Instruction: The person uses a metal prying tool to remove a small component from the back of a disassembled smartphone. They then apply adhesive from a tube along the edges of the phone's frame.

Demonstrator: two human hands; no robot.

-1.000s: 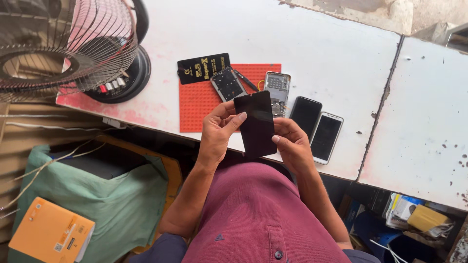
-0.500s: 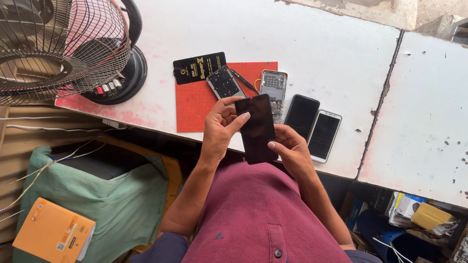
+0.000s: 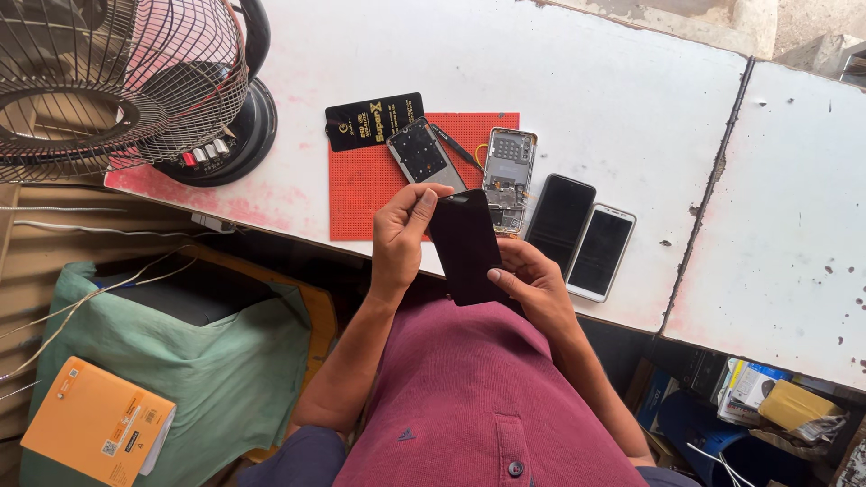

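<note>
Between both hands, a black phone panel (image 3: 466, 245) is held above the desk (image 3: 631, 99) edge. Its top corner is pinched by the left hand (image 3: 403, 227); its lower edge is gripped by the right hand (image 3: 534, 284).

Glossy black glass panel (image 3: 466, 245), perforated red rubbery mat (image 3: 370, 180), scuffed white-painted table (image 3: 613, 99)

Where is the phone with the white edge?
In the head view, the white-edged phone lies flat on the white table, right of the black phone, just beyond the right hand.
</note>
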